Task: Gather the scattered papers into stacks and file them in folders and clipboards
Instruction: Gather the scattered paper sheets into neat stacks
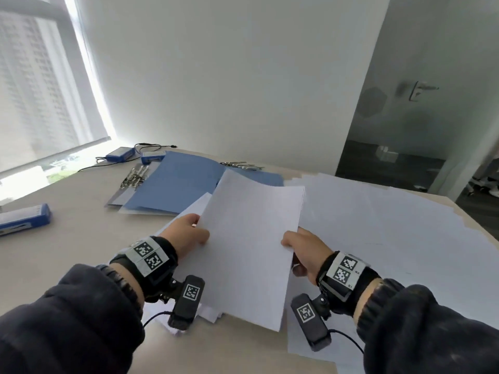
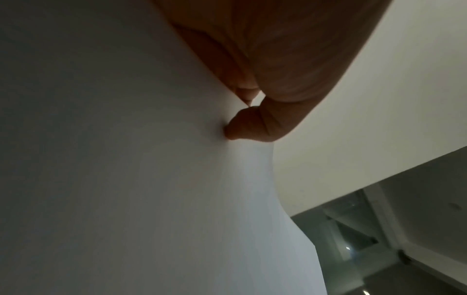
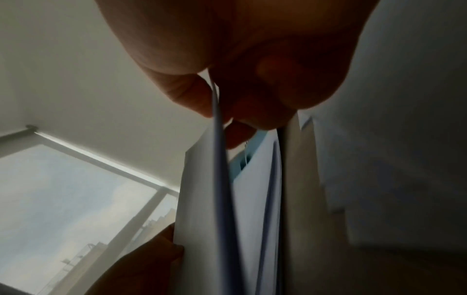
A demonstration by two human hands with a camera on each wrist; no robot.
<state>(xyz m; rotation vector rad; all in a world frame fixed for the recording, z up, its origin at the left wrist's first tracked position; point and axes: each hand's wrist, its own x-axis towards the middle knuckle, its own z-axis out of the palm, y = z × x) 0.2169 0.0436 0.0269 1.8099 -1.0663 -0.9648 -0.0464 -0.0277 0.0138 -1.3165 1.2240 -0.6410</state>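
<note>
Sheaf of white papers: held tilted at frame centre, above the table. Left edge is pinched by the left hand, thumb on top; right edge is pinched by the right hand, fingers curled beneath. Forearms enter from the lower corners.

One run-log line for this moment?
phase: gathering | left hand: holds paper stack | right hand: pinches same stack | blue folders: unfilled
</note>
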